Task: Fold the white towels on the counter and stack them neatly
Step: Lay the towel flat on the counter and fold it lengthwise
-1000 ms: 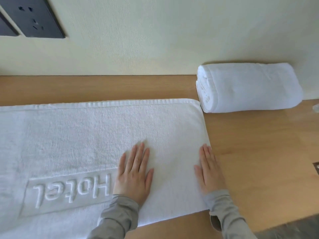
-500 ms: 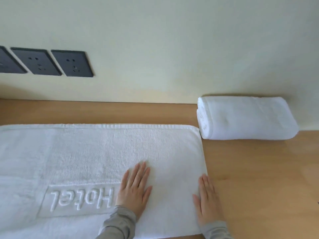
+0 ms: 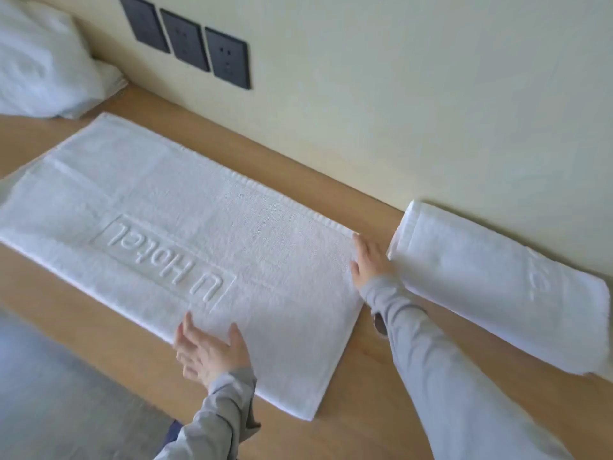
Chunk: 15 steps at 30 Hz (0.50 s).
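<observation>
Head view: a white towel [image 3: 205,234] with raised "U Hotel" lettering lies spread flat on the wooden counter [image 3: 365,410]. The left hand [image 3: 212,353] sits at the towel's near long edge, fingers straight and spread, tips on the cloth, gripping nothing. The right hand [image 3: 370,260] lies flat along the short end, fingertips at the far corner, also holding nothing. Just beside the right hand, on its outer side, a folded towel [image 3: 491,280] rests against the wall. I cannot tell if the 2 touch. Well away past the left hand, a loose heap of white linen [image 3: 39,61] sits under 3 dark sockets [image 3: 185,41].

1 second ago the 2 hands lay close together, palms down on this same end of the towel. Since then they have parted, the left drawn back to the near edge and the right stretched to the far corner.

From where I stand, the smoothing looks finished and the hands seem to be taking up places for the first fold. With 1 towel folded, this one still flat and the heap waiting, most of the job remains.
</observation>
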Motion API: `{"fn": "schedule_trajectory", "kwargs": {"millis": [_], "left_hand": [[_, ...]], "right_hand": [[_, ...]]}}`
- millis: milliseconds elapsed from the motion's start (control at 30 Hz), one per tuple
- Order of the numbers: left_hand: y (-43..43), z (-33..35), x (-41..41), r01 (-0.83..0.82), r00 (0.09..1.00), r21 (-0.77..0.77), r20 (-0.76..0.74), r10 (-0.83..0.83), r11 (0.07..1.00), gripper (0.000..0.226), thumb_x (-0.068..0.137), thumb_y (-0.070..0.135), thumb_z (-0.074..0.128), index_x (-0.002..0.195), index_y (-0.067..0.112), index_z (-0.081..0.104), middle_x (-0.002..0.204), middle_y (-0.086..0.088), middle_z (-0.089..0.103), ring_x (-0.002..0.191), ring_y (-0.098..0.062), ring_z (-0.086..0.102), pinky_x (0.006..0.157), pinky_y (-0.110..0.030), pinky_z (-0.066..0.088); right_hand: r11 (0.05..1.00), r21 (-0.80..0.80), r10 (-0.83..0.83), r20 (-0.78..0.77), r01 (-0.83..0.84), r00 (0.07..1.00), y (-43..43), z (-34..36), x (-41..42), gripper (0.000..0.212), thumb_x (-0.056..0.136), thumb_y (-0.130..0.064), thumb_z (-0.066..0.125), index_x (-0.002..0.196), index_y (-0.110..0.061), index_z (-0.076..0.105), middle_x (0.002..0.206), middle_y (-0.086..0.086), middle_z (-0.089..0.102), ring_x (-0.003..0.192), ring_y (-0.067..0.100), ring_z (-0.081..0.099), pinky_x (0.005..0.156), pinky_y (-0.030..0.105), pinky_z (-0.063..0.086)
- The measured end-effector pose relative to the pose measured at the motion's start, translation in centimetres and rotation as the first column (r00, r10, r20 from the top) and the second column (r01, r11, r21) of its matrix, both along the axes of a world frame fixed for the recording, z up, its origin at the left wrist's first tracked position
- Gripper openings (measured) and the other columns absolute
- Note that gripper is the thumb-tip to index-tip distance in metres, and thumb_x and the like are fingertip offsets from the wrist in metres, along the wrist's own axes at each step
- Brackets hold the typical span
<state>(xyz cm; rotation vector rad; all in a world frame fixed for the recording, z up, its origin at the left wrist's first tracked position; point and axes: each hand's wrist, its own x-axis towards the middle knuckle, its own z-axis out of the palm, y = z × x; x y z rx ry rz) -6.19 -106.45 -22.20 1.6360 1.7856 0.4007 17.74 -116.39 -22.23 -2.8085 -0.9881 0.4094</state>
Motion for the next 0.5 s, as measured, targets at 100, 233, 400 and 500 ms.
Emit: {"fn": "schedule_trajectory", "kwargs": {"millis": [100, 233, 400, 500], "left_hand": [[-1.1, 0.8, -0.4, -0.403, 0.911, -0.291, -0.036, 0.411, 0.868, 0.077, 0.081, 0.020, 0.070, 0.143, 0.011, 0.026, 0.144, -0.018, 0.027, 0.129, -0.036, 0.030, 0.103, -0.051, 0.026], [-2.4, 0.5, -0.6, -0.469, 0.829, -0.508, 0.030, 0.559, 0.723, 0.062, 0.080, 0.018, 0.072, 0.131, 0.001, 0.040, 0.130, -0.023, 0.047, 0.116, -0.039, 0.050, 0.096, -0.045, 0.041], [-4.8, -0.8, -1.0, -0.339, 0.795, -0.627, 0.208, 0.570, 0.701, 0.039, 0.082, 0.014, 0.070, 0.111, -0.007, 0.054, 0.104, -0.022, 0.062, 0.093, -0.037, 0.061, 0.084, -0.043, 0.050], [-6.8, -0.8, -0.8, -0.310, 0.810, -0.668, 0.187, 0.555, 0.677, 0.020, 0.083, 0.017, 0.069, 0.078, 0.004, 0.055, 0.071, -0.008, 0.056, 0.064, -0.024, 0.054, 0.069, -0.032, 0.046]], "right_hand": [[0.987, -0.154, 0.036, 0.002, -0.036, 0.999, 2.1, 0.2, 2.6, 0.049, 0.091, -0.016, 0.044, 0.136, -0.007, 0.028, 0.135, 0.015, 0.039, 0.124, 0.030, 0.038, 0.100, 0.040, 0.036], [0.940, -0.339, 0.041, 0.023, -0.031, 0.999, 4.2, 0.8, 5.1, 0.046, 0.089, -0.020, 0.051, 0.130, -0.008, 0.035, 0.130, 0.013, 0.048, 0.119, 0.029, 0.045, 0.095, 0.040, 0.040], [0.913, -0.398, -0.102, -0.023, 0.085, 0.994, 4.6, 0.9, 6.1, 0.046, 0.092, -0.027, 0.049, 0.132, -0.008, 0.035, 0.122, 0.014, 0.055, 0.107, 0.031, 0.056, 0.077, 0.036, 0.044], [0.927, -0.368, -0.087, -0.029, 0.070, 0.996, 4.8, 0.9, 6.3, 0.043, 0.092, -0.023, 0.052, 0.129, -0.005, 0.039, 0.119, 0.014, 0.056, 0.098, 0.028, 0.058, 0.067, 0.032, 0.043]]}}
